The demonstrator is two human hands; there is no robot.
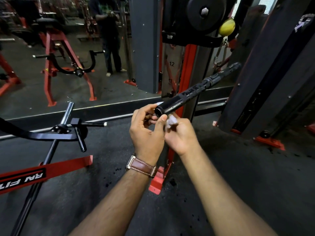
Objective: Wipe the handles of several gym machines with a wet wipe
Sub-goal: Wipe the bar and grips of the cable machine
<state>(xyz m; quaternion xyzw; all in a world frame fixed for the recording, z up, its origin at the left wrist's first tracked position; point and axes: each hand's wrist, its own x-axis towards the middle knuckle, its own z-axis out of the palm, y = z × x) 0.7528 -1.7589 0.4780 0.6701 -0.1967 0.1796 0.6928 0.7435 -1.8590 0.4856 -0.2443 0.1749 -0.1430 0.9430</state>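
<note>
Taking the black bar handle (196, 90) as the landmark, far to its left a red and black plate-loaded machine (51, 132) stands on the dark rubber floor (119, 193), its chrome pegs sticking up and out and a red frame beam with white lettering lying low beside it. Behind that machine a wall mirror (68, 74) rises from a metal strip at floor level and reflects red frames, a padded seat and a standing person (110, 34). The floor is matte, grey-black and flecked with darker spots.

At the near, open end of the handle, the left hand (146, 130), with a brown leather watch strap (143, 167) on its wrist, curls its fingers and thumb around the tip of the bar and pinches it. Just right of it, below the handle's end, the right hand (182, 137) is closed on a crumpled white wet wipe (171, 121), which sits against the underside of the handle.

The handle slants up to the right toward a carabiner and a yellow ball (226, 28) under a black pulley (206, 12). Behind it stands a red upright with numbered weight plates, and to its right grey steel columns (265, 82) on red feet.
</note>
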